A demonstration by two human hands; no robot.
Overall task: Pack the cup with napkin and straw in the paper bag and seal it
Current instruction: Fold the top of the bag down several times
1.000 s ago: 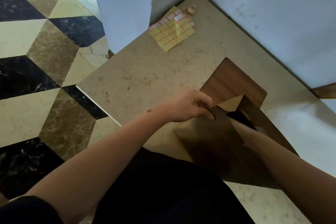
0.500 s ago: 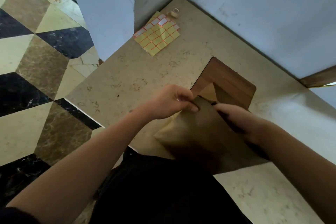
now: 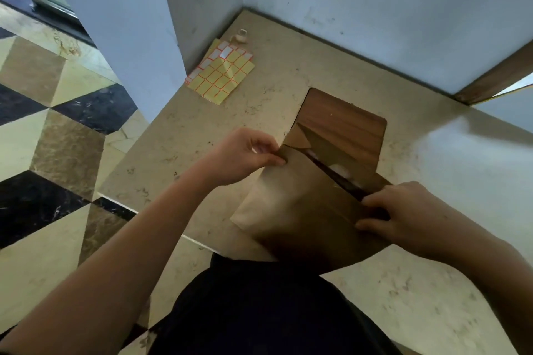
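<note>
Stone counter [image 3: 288,101], beige, set in a wall corner. Paper bag [image 3: 297,210], brown, standing near its front edge; mouth narrowed to a slit, pale contents inside hard to make out. Left hand [image 3: 245,155] pinches the mouth's left end; right hand [image 3: 403,216] grips the right end. Wooden board [image 3: 346,118] behind. Label sheet [image 3: 220,75], yellow. Small tape roll [image 3: 240,36].
</note>
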